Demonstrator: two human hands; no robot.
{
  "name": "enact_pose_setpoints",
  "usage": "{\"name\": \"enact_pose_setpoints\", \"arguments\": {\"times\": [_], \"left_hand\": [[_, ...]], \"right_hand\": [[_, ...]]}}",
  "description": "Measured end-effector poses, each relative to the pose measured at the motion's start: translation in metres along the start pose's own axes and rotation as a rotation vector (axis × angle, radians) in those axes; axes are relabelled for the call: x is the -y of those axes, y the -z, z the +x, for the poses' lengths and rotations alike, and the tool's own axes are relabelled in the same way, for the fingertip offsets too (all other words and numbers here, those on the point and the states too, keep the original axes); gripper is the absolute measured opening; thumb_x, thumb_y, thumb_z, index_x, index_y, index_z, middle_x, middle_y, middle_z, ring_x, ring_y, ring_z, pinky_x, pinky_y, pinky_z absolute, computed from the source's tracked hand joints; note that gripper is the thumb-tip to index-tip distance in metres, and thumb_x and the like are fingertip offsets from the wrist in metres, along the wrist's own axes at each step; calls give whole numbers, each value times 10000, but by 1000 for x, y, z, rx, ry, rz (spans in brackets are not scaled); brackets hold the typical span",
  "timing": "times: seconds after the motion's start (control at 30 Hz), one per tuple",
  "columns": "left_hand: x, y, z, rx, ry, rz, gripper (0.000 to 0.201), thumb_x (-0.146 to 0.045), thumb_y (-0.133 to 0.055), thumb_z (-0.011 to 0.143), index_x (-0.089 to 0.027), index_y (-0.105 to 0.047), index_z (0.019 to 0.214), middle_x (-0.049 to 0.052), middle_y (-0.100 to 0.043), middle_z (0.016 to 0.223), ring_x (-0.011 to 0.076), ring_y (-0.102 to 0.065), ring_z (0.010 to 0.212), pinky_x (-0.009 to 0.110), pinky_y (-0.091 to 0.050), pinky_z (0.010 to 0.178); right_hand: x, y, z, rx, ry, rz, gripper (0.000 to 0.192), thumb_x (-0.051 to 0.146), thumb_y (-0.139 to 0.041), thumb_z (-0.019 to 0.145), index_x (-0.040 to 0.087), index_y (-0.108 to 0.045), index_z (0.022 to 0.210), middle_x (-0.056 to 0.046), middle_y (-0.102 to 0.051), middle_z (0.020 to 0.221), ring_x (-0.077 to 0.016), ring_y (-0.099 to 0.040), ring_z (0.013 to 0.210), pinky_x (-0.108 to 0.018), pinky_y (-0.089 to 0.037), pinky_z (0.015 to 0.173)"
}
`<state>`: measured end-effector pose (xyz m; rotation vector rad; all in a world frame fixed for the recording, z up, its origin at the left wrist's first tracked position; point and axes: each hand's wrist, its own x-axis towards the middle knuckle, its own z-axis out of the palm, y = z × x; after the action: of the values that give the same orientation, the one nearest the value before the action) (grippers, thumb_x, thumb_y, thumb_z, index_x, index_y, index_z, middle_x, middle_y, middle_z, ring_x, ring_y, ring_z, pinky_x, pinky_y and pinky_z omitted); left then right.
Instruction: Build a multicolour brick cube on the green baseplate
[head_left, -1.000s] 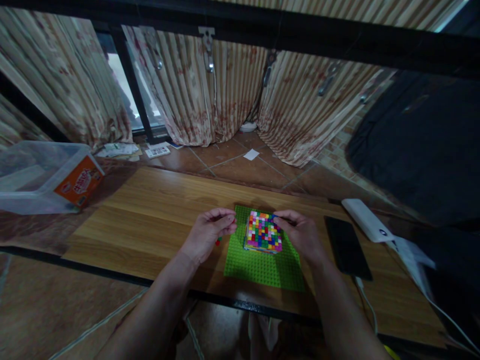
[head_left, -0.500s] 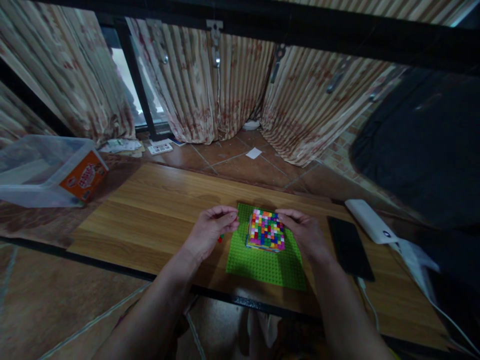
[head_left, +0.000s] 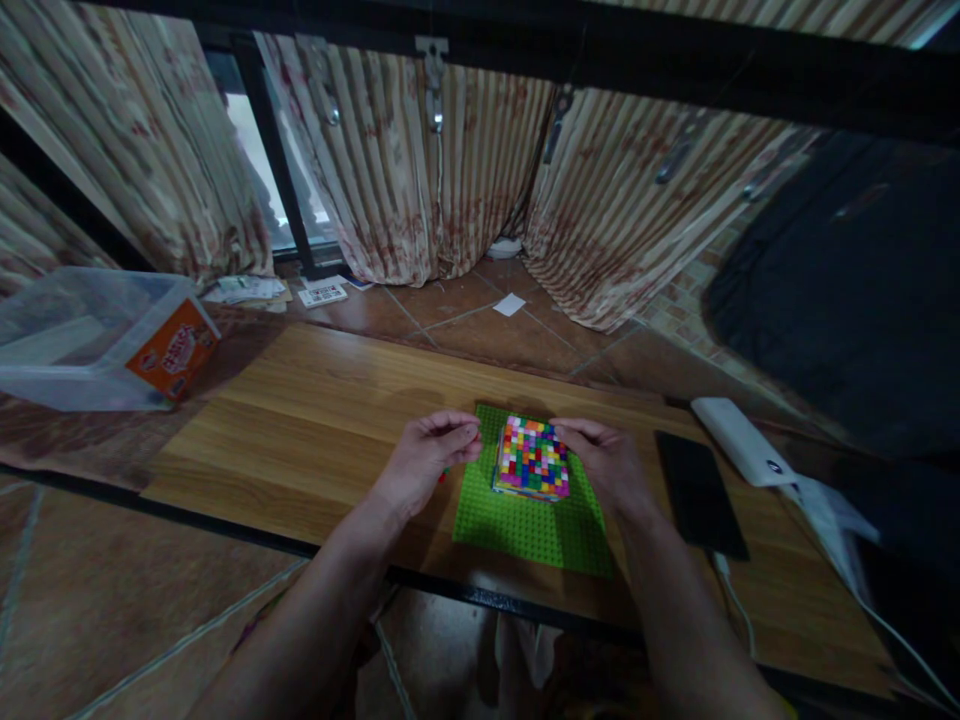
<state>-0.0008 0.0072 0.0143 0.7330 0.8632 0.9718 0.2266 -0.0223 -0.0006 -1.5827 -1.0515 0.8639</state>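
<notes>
A green studded baseplate (head_left: 525, 525) lies on the wooden table (head_left: 300, 420). On its far half stands a square block of multicoloured small bricks (head_left: 531, 458). My right hand (head_left: 611, 465) grips the block's right side, with its fingertips on the far right corner. My left hand (head_left: 424, 462) hovers at the baseplate's left edge. Its thumb and fingers are pinched together a little short of the block, and a small red brick (head_left: 442, 476) peeks out beneath the palm.
A black phone (head_left: 694, 490) lies right of the baseplate, a white power bank (head_left: 739, 440) and cables beyond it. A clear plastic tub with an orange label (head_left: 105, 335) sits at the far left. Curtains, a window and a tiled floor lie behind the table.
My left hand has drifted slightly right towards the block. My right hand stays on the block's right side. The view has shifted a little.
</notes>
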Motion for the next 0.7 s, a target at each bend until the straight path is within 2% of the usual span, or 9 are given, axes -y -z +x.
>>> {"name": "enact_pose_setpoints", "arguments": {"times": [0.23, 0.4, 0.47, 0.53, 0.7], "left_hand": [[-1, -5, -3, 15, 3, 3, 252, -241, -819, 624, -117, -701, 810, 28, -688, 727, 99, -644, 638, 226, -524, 666], [2, -10, -2, 28, 11, -21, 214, -214, -793, 657, -118, -705, 826, 45, -699, 748, 119, -665, 678, 250, -534, 712], [3, -11, -2, 43, 19, -45, 203, -198, -783, 666, -115, -704, 833, 50, -702, 752, 127, -673, 694, 260, -536, 730], [4, -13, -2, 61, 20, -67, 197, -188, -778, 672, -113, -703, 837, 53, -704, 756, 128, -674, 699, 265, -537, 741], [3, -16, -5, 118, 23, -50, 247, -213, -798, 658, -119, -703, 866, 43, -704, 767, 123, -668, 673, 267, -535, 720]], "right_hand": [[-1, 2, -2, 18, -1, 73, 333, 453, -744, 673, 203, -759, 891, -67, -751, 913, -237, -676, 863, -372, -517, 800], [10, 7, -5, -220, 123, 113, 290, 446, -709, 721, 195, -741, 862, -71, -742, 908, -242, -675, 884, -388, -525, 805], [18, 4, -11, -258, 209, 50, 240, 415, -696, 750, 199, -737, 848, -60, -738, 875, -229, -674, 849, -380, -522, 808], [26, -3, -20, -203, 306, -41, 185, 373, -668, 794, 214, -737, 857, -47, -733, 881, -214, -667, 847, -357, -515, 812], [39, -25, -41, 84, 482, -193, 163, 303, -581, 887, 257, -717, 963, -37, -691, 992, -192, -635, 932, -325, -489, 836]]}}
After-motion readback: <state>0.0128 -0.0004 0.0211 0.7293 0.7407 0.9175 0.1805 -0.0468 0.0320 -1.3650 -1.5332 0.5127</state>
